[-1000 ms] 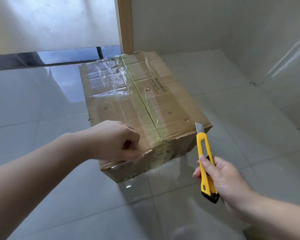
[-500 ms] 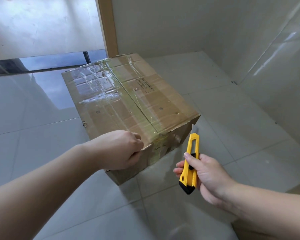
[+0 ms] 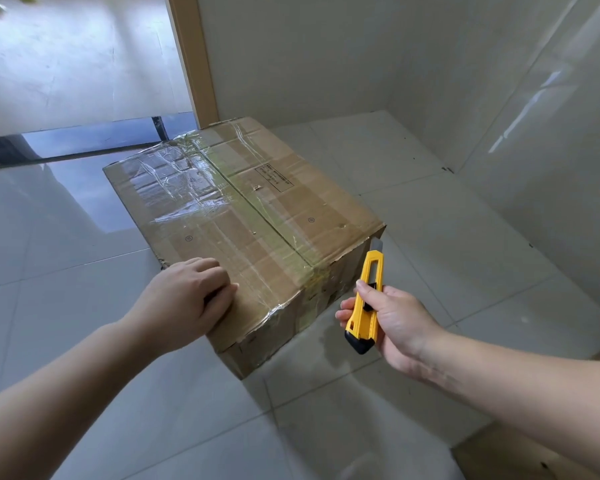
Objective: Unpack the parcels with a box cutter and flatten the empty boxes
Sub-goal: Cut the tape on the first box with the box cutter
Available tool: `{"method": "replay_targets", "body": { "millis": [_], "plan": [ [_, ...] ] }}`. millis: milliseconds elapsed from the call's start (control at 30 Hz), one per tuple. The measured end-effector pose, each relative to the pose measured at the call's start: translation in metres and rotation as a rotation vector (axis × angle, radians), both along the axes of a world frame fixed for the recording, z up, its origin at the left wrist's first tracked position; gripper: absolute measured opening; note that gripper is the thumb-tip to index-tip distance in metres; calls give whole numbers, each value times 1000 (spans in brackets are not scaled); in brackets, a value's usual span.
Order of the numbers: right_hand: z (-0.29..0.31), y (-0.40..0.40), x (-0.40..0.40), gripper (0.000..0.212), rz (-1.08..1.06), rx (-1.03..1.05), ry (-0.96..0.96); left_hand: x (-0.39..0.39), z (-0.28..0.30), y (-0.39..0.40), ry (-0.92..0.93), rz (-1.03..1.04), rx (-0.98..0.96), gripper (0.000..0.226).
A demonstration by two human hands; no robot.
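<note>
A: Where the tiled floor [image 3: 84,299] meets the wall corner, one cardboard box [image 3: 257,216] sits flat, flaps closed, turned at an angle to the tile lines. Clear tape [image 3: 174,181] crinkled across the far-left part of the lid; a greenish strip runs down the centre seam and over the near edge. Small printed label [image 3: 274,176] on the far-right flap, text too small to read.

B: Hands?

A: Left hand [image 3: 191,299] on the lid's near-left corner, fingers curled under, knuckles against the cardboard. Can't tell whether it pinches anything. Right hand [image 3: 392,320] wrapped round a yellow box cutter [image 3: 366,299], thumb on the slider, black end cap toward the wrist.

B: Blade?

A: Short length showing, pointing up and away, tip just beside the box's near-right corner. Whether it touches the cardboard, can't tell.

B: Surroundings?

A: Wooden door frame [image 3: 194,60] behind the box, pale wall [image 3: 309,53] to its right, glossy panel [image 3: 551,150] further right. Brown cardboard edge [image 3: 534,455] at the bottom right.
</note>
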State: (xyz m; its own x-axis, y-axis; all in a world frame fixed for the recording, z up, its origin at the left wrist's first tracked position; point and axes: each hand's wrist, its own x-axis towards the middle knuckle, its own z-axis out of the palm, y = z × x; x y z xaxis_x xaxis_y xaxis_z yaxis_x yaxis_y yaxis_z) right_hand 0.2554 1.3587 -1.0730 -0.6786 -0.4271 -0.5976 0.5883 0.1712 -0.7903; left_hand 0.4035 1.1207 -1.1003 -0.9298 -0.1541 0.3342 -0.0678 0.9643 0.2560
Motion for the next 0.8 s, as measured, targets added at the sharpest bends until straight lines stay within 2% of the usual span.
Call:
{"method": "replay_targets", "body": {
  "millis": [233, 500, 800],
  "plan": [
    [-6, 1, 6, 16, 100, 34, 13, -8, -10, 4, 7, 117, 65, 34],
    [-6, 8, 31, 19, 270, 116, 42, -12, -12, 4, -119, 116, 54, 52],
    [-3, 12, 41, 20, 298, 152, 10, -12, -12, 6, -175, 141, 46, 61]
  ]
}}
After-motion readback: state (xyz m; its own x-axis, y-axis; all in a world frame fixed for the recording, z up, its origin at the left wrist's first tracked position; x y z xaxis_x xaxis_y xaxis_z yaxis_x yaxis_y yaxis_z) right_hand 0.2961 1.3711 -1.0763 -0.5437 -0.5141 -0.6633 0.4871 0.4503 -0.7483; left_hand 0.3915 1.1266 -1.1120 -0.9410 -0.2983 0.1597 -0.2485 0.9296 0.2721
